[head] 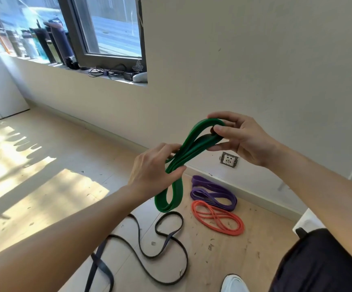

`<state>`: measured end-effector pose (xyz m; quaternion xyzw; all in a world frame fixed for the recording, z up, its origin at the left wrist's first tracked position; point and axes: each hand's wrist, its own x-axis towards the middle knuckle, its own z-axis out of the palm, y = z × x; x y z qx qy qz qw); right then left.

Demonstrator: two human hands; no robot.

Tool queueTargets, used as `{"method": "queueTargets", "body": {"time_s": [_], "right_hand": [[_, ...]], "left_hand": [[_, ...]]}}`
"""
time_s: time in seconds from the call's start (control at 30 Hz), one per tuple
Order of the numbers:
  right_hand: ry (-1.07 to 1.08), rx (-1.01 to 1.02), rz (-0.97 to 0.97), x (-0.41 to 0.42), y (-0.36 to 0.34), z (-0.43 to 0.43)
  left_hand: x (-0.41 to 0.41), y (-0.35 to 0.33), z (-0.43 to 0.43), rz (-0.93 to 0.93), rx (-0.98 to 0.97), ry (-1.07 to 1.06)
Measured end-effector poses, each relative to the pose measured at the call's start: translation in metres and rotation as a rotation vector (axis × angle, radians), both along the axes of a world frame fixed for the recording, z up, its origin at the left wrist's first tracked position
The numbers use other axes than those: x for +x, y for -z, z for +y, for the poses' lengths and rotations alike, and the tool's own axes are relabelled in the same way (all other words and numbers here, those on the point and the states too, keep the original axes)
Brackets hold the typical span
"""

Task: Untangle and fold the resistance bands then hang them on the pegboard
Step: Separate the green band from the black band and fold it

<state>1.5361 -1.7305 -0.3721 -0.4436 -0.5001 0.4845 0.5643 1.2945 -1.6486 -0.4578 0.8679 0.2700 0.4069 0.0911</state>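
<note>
Folding the green band above the floor, pinching its upper bend with the right hand, gripping its middle with the left hand; next, probably gathering the hanging loop.

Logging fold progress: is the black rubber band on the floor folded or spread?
Spread. The thin black rubber band sprawls in loose, crossing loops over the pale wooden floor.

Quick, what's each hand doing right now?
Left hand: holds the green band at its middle.
Right hand: fingers pinch the band's top loop.
</note>
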Motion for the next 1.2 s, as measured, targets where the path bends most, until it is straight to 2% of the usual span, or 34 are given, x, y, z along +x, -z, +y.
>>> {"method": "queueTargets", "body": {"time_s": [0.1, 0.17, 0.33, 0.43, 0.5, 0.6, 0.77, 0.87, 1.07, 1.2], "right_hand": [[0.002, -0.007, -0.001, 0.002, 0.0, -0.005], [0.048, -0.019, -0.155, 0.001, 0.0, -0.007], [0.149, 0.096, -1.028, -0.002, 0.006, -0.009], [0.078, 0.274, -1.416, -0.018, 0.02, -0.006], [0.072, 0.323, -1.552, -0.026, 0.033, -0.003], [0.092, 0.251, -1.559, -0.024, 0.052, -0.001], [-0.053, -0.031, -1.578, -0.013, 0.113, -0.003], [-0.086, -0.207, -1.474, -0.006, 0.149, -0.002], [0.077, -0.429, -1.224, 0.021, 0.248, -0.017], [0.176, -0.586, -1.093, 0.037, 0.32, -0.04]], "left_hand": [[0.003, -0.002, 0.0, -0.015, 0.05, -0.024], [0.001, -0.003, 0.005, -0.01, 0.055, -0.036], [-0.007, -0.005, 0.015, 0.133, 0.043, -0.049], [-0.002, 0.0, 0.013, 0.248, 0.015, -0.036], [0.003, 0.005, 0.011, 0.301, -0.024, -0.028], [0.008, 0.019, 0.011, 0.357, -0.103, 0.024], [0.022, 0.053, 0.007, 0.565, -0.15, 0.129], [0.042, 0.083, 0.007, 0.708, -0.2, 0.15], [0.069, 0.179, -0.008, 0.633, -0.475, 0.141], [0.096, 0.239, -0.02, 0.685, -0.508, 0.144]]}}
